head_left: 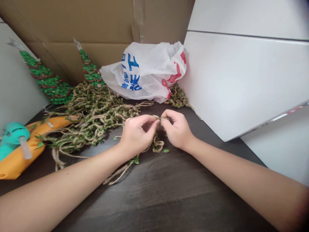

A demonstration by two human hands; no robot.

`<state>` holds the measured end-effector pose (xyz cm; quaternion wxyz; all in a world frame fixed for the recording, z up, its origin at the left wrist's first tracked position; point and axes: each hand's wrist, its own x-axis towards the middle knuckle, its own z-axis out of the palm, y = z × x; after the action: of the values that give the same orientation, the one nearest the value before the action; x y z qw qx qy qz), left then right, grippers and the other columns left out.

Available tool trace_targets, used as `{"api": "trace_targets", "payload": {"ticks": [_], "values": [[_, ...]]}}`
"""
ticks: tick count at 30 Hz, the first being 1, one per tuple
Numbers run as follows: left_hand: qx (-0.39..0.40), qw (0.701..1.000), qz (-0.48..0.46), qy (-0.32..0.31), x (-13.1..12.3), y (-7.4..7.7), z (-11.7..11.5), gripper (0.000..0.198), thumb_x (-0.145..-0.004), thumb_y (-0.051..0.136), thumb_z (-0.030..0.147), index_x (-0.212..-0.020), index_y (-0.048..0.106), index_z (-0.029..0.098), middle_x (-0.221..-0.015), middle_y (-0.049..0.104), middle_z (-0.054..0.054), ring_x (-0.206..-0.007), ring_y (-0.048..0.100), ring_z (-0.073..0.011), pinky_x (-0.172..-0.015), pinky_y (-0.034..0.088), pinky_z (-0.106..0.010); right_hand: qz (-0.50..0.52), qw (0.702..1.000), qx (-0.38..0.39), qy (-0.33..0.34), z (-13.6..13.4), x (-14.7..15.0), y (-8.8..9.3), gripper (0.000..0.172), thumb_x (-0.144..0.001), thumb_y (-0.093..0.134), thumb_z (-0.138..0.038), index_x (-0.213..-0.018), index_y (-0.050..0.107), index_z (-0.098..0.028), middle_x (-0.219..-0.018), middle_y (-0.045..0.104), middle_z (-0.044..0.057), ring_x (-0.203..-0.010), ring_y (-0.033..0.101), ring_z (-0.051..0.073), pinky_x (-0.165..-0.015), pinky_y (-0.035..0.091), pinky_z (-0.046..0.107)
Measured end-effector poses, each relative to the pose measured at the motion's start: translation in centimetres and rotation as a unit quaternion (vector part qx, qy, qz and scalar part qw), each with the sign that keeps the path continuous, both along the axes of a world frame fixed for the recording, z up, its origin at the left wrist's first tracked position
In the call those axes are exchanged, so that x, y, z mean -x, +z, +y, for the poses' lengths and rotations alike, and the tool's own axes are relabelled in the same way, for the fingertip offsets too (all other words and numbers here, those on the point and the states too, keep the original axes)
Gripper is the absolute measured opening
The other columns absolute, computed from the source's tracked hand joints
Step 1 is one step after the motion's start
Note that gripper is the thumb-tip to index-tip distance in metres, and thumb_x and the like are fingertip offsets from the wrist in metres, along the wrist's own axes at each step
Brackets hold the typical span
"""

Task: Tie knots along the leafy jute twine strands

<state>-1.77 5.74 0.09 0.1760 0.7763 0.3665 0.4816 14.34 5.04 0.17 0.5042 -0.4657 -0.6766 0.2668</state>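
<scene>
Between my two hands runs a short stretch of leafy twine (pixel 159 118), a brown jute cord with green leaves. My left hand (pixel 138 132) pinches it with thumb and forefinger. Close beside it on the right, my right hand (pixel 176 127) pinches the same cord, its other fingers curled in. Loops of the twine (pixel 157 144) hang or lie beneath the hands, partly hidden by them. A loose green leaf (pixel 166 150) lies on the dark tabletop (pixel 173 187). To the left is a large tangled heap of leafy twine (pixel 96 112).
Two green tinsel Christmas trees (pixel 49 77) stand at the back left. A teal glue gun (pixel 15 137) rests by an orange object (pixel 33 145). Behind are a white plastic bag (pixel 149 71) with blue lettering and a cardboard sheet (pixel 84 19). A white box (pixel 236 77) stands at the right.
</scene>
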Motion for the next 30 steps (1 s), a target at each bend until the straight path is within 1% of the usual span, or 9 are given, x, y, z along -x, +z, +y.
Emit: {"api": "trace_targets", "payload": {"ticks": [5, 13, 18, 23, 30], "values": [[0.015, 1.0, -0.011, -0.005, -0.06, 0.05, -0.06, 0.01, -0.087, 0.067, 0.021, -0.086, 0.073, 0.014, -0.073, 0.076, -0.003, -0.06, 0.069, -0.0127, -0.06, 0.054, -0.024, -0.002, 1.0, 0.002, 0.008, 0.02, -0.07, -0.13, 0.02, -0.082, 0.051, -0.019, -0.063, 0.046, -0.02, -0.059, 0.045, -0.005, -0.059, 0.042, 0.011, -0.06, 0.035, 0.028], [0.004, 1.0, -0.019, -0.006, -0.04, -0.2, 0.12, 0.009, -0.088, 0.067, 0.021, -0.089, 0.074, 0.015, -0.074, 0.076, -0.002, -0.06, 0.068, -0.0119, -0.059, 0.054, -0.024, 0.007, 1.0, -0.001, 0.008, -0.03, -0.08, -0.16, 0.02, -0.082, 0.051, -0.018, -0.063, 0.048, -0.02, -0.058, 0.045, -0.004, -0.059, 0.042, 0.011, -0.059, 0.034, 0.028], [-0.006, 1.0, -0.017, -0.015, -0.08, -0.01, -0.03, 0.009, -0.087, 0.067, 0.019, -0.089, 0.074, 0.015, -0.074, 0.076, -0.002, -0.059, 0.068, -0.0119, -0.059, 0.055, -0.024, 0.023, 1.0, -0.004, 0.005, -0.13, -0.11, -0.09, 0.021, -0.083, 0.05, -0.018, -0.063, 0.048, -0.02, -0.058, 0.044, -0.004, -0.057, 0.042, 0.011, -0.057, 0.034, 0.028], [-0.007, 1.0, -0.017, -0.021, -0.12, 0.22, -0.16, 0.009, -0.087, 0.066, 0.02, -0.088, 0.073, 0.015, -0.07, 0.074, -0.002, -0.056, 0.066, -0.0111, -0.056, 0.053, -0.023, 0.02, 1.0, -0.002, -0.001, -0.15, -0.1, -0.11, 0.021, -0.083, 0.05, -0.018, -0.063, 0.047, -0.021, -0.057, 0.045, -0.004, -0.057, 0.042, 0.012, -0.058, 0.034, 0.028], [-0.019, 0.999, -0.019, -0.023, -0.13, 0.19, -0.17, 0.009, -0.087, 0.066, 0.02, -0.087, 0.073, 0.015, -0.067, 0.072, 0.0, -0.054, 0.064, -0.0098, -0.056, 0.052, -0.022, 0.028, 1.0, 0.0, -0.006, -0.1, -0.09, -0.15, 0.021, -0.084, 0.051, -0.018, -0.063, 0.047, -0.021, -0.057, 0.044, -0.004, -0.057, 0.041, 0.012, -0.057, 0.033, 0.028]]}}
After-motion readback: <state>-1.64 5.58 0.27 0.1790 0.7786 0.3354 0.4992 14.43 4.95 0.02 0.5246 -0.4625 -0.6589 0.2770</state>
